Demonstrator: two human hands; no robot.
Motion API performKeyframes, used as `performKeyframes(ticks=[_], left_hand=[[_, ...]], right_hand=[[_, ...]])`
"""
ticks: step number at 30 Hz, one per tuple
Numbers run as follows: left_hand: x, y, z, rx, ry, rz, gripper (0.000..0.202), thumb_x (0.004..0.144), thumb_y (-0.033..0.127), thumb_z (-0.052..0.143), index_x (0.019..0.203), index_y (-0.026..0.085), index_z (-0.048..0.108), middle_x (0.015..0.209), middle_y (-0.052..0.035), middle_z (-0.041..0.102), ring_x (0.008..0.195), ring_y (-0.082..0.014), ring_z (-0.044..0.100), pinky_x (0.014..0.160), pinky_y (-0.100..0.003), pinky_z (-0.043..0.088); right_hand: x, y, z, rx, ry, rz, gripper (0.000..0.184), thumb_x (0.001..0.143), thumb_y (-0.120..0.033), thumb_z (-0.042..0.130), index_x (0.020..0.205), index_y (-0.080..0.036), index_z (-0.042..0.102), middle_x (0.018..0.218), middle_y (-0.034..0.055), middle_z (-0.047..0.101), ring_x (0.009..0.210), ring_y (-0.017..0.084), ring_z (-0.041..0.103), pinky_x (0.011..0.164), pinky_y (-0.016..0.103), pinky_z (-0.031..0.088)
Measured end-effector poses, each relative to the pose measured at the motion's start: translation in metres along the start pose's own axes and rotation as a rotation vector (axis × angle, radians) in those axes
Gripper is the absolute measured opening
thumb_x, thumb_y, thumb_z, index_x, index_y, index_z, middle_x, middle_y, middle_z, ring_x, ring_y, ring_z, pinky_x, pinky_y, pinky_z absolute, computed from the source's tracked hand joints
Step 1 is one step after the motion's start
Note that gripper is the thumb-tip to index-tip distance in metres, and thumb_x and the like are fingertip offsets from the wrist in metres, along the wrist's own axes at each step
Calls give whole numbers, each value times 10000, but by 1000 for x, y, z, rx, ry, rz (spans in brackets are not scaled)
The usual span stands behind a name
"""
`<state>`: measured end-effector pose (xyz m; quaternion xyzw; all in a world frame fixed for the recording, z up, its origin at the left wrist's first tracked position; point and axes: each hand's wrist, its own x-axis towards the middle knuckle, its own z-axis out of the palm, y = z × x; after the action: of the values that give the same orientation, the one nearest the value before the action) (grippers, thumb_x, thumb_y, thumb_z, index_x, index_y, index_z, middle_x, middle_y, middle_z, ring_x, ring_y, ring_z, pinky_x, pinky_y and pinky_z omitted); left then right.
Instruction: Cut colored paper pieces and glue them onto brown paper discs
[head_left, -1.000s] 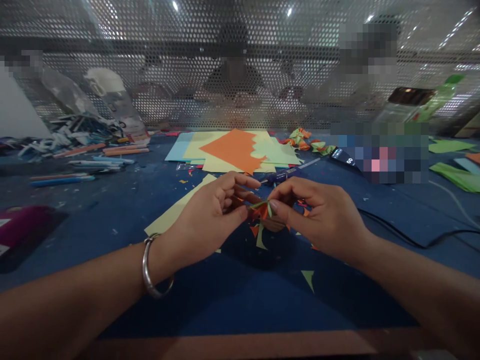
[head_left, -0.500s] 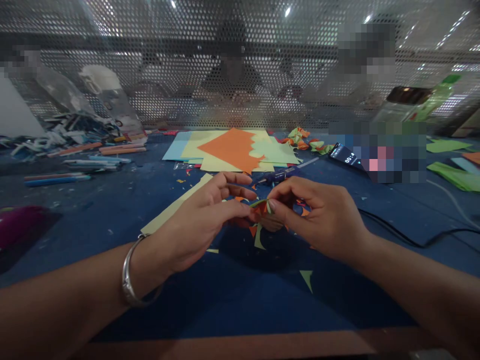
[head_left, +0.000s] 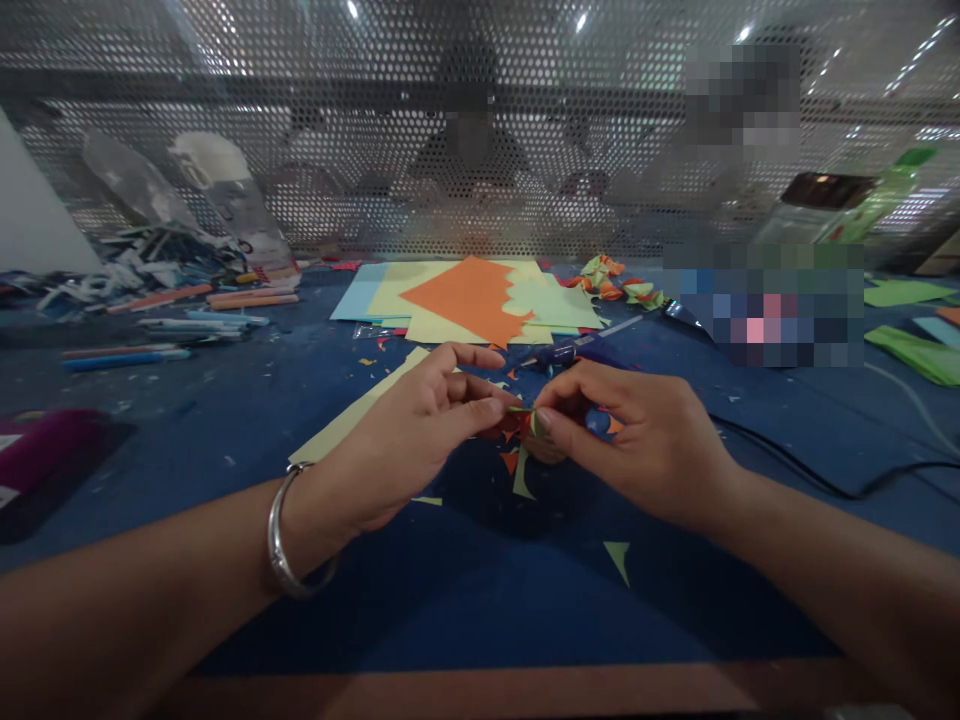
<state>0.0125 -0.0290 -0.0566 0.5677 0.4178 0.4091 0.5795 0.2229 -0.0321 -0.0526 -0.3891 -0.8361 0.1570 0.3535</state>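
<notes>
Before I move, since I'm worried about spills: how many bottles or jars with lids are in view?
3: a white-lidded bottle back left, a brown-lidded jar and a green-capped bottle back right. Others may be hidden.

The left hand [head_left: 416,430] and right hand [head_left: 637,425] pinch a small green-and-orange paper piece [head_left: 523,416] above the blue table [head_left: 450,610]. A silver bangle [head_left: 276,535] circles the left wrist [head_left: 311,515]. Beyond, an orange sheet [head_left: 469,298] overlaps yellow paper [head_left: 435,333]; a green scrap [head_left: 619,560] lies nearer.
</notes>
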Motion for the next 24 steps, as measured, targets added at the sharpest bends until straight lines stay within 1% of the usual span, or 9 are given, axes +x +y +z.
performKeyframes(ticks=[4, 8, 11, 14, 18, 21, 24], left_hand=[[2, -2, 0, 67, 9, 61, 299, 900, 163, 648, 1178, 187, 541, 862, 9, 690, 840, -138, 665, 818, -300, 492], [3, -3, 2, 51, -10, 40, 358, 840, 104, 681, 1159, 191, 542, 876, 20, 700, 824, -122, 662, 797, -276, 500], [4, -2, 1, 53, -18, 40, 375, 810, 106, 708, 1139, 192, 551, 858, 26, 699, 807, -121, 661, 777, -271, 502], [5, -2, 0, 79, 3, 50, 375, 795, 121, 720, 1126, 195, 559, 851, 30, 697, 790, -118, 656, 763, -269, 499], [4, 0, -1, 117, 35, 46, 343, 787, 109, 694, 1088, 191, 551, 806, 36, 687, 757, -114, 643, 731, -262, 488], [4, -1, -2, 143, 17, 38, 367, 781, 103, 697, 1091, 199, 524, 802, 41, 674, 738, -112, 637, 688, -251, 482], [4, -4, -3, 179, -7, 81, 387, 780, 109, 719, 1088, 213, 510, 839, 46, 648, 748, -99, 629, 690, -241, 493]], right_hand=[[0, 0, 1, 4, -4, 7, 111, 903, -146, 608, 827, -190, 675, 706, -28, 691, 594, 89, 607, 585, 208, 481], [1, 0, 1, 11, -8, -3, 116, 912, -144, 602, 833, -184, 677, 709, -31, 689, 591, 82, 598, 579, 200, 475], [1, 1, 1, -12, -13, -16, 107, 915, -144, 611, 854, -178, 693, 738, -26, 693, 615, 82, 609, 612, 200, 481], [0, 2, 1, -29, -23, -22, 101, 917, -164, 620, 867, -169, 708, 746, -18, 689, 625, 86, 606, 624, 204, 479], [0, 2, 1, -25, -55, -24, 137, 935, -188, 607, 853, -160, 712, 721, -15, 679, 622, 86, 601, 623, 206, 464], [1, 2, 1, -31, -73, -37, 146, 941, -202, 612, 848, -157, 714, 713, -14, 678, 616, 86, 596, 619, 209, 453], [1, 1, 2, -29, -73, -41, 156, 947, -223, 615, 849, -157, 717, 707, -13, 679, 610, 89, 593, 607, 211, 448]])
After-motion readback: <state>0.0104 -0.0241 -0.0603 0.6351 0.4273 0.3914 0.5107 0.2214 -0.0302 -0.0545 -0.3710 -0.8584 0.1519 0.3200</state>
